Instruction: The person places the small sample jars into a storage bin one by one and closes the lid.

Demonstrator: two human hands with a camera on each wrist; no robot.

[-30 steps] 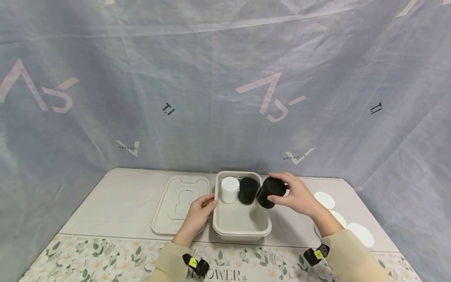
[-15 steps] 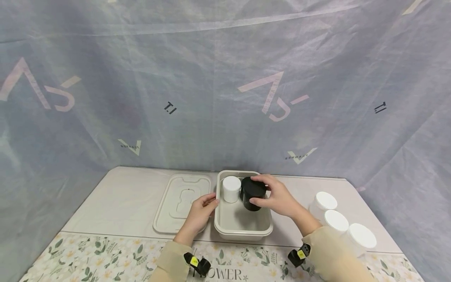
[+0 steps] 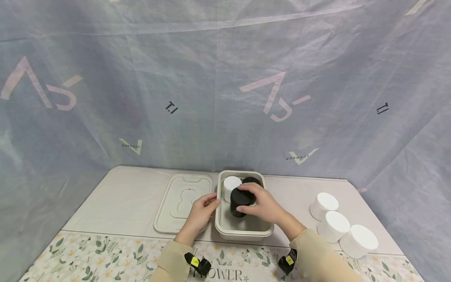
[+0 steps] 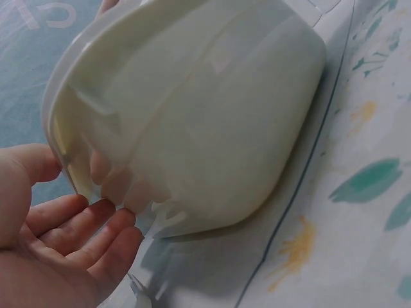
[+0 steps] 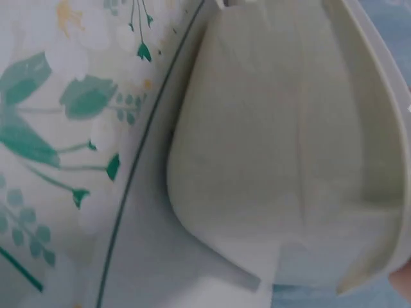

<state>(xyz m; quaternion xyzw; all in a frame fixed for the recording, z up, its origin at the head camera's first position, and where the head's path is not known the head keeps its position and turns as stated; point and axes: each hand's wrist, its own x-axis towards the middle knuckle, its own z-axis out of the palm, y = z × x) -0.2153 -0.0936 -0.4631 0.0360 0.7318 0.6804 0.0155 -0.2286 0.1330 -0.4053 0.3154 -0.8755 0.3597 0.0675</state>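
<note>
My right hand (image 3: pixel 260 201) grips a black cylindrical jar (image 3: pixel 238 209) by its sides, low over the middle of the pale plastic container (image 3: pixel 243 234). Behind that jar, a white jar (image 3: pixel 231 183) and another black jar (image 3: pixel 251 180) stand side by side at the container's far end, partly covered by the held jar and my hand. My left hand (image 3: pixel 201 211) holds the container's left rim. In the left wrist view, its thumb is at the rim and its fingertips (image 4: pixel 125 221) meet the outer wall below. The right wrist view shows the container wall (image 5: pixel 270 141), with the held jar hidden.
A flat matching lid (image 3: pixel 169 211) lies left of the container, partly under my left forearm. Several white lidded jars (image 3: pixel 336 223) stand in a row to the right, near my right sleeve. A grey printed curtain (image 3: pixel 197 90) hangs behind the table.
My right hand has carried the black jar from the container's right rim leftward and inward, in front of the other jars. My left hand has stayed on the left rim.
</note>
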